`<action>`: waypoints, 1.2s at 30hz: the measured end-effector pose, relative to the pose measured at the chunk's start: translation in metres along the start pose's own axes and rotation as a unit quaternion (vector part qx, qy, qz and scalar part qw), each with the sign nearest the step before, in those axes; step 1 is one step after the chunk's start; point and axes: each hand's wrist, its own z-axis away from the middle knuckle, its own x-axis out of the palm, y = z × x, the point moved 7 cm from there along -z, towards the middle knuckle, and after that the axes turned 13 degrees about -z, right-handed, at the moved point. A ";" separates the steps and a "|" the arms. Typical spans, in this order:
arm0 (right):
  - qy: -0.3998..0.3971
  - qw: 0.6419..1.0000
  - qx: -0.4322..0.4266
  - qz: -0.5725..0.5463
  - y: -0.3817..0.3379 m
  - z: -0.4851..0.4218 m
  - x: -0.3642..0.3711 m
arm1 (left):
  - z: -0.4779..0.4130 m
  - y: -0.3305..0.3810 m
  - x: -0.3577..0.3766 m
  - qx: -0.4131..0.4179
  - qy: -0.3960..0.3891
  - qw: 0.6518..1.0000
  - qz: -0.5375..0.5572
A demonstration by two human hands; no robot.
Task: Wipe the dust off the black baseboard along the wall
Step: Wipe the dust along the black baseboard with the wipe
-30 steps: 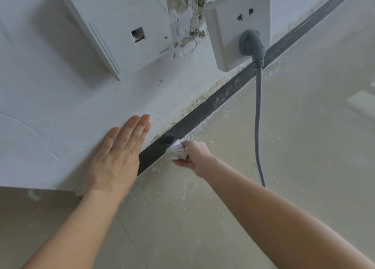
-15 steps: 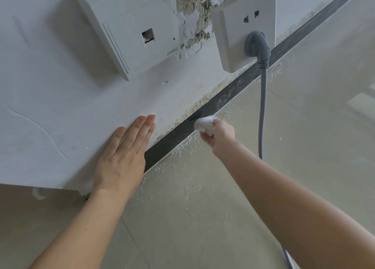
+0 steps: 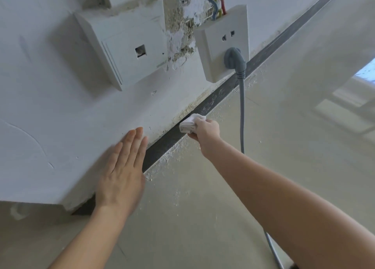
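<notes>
The right hand (image 3: 207,127) is closed around a wad of white cloth (image 3: 189,122) and presses it against the black baseboard (image 3: 162,145), which runs diagonally along the foot of the wall (image 3: 60,116) from the near left to the far right. The left hand (image 3: 121,167) is open, fingers extended and held together; it appears to lie flat against the wall just above the baseboard, probably as a brace, though motion blur leaves the contact unconfirmed. The section of baseboard between the two hands reads as a clean, even black, which suggests it is already wiped. The section beyond the cloth, toward the socket (image 3: 223,43) with the grey plug (image 3: 233,57) and hanging cable (image 3: 241,110), shows pale specks and streaks, so dust remains there. White crumbs and powder lie on the floor (image 3: 203,207) along the lower edge of the baseboard. Past the cable, the baseboard continues out of view and looks grey rather than black. Judged from this, only a short stretch is complete and most of the visible length is left. The cable hangs in front of the baseboard and will need to be worked around.
</notes>
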 end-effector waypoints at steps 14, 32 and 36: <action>-0.223 0.638 -0.146 0.723 -0.096 0.131 -0.018 | -0.093 0.022 -0.040 0.103 0.022 0.981 0.160; -0.242 0.571 -0.128 0.774 -0.206 -0.072 -0.102 | -0.226 0.119 -0.196 0.194 0.079 0.936 0.283; -0.260 0.726 -0.117 0.626 -0.189 -0.121 -0.085 | -0.271 0.120 -0.165 0.146 -0.049 0.976 0.155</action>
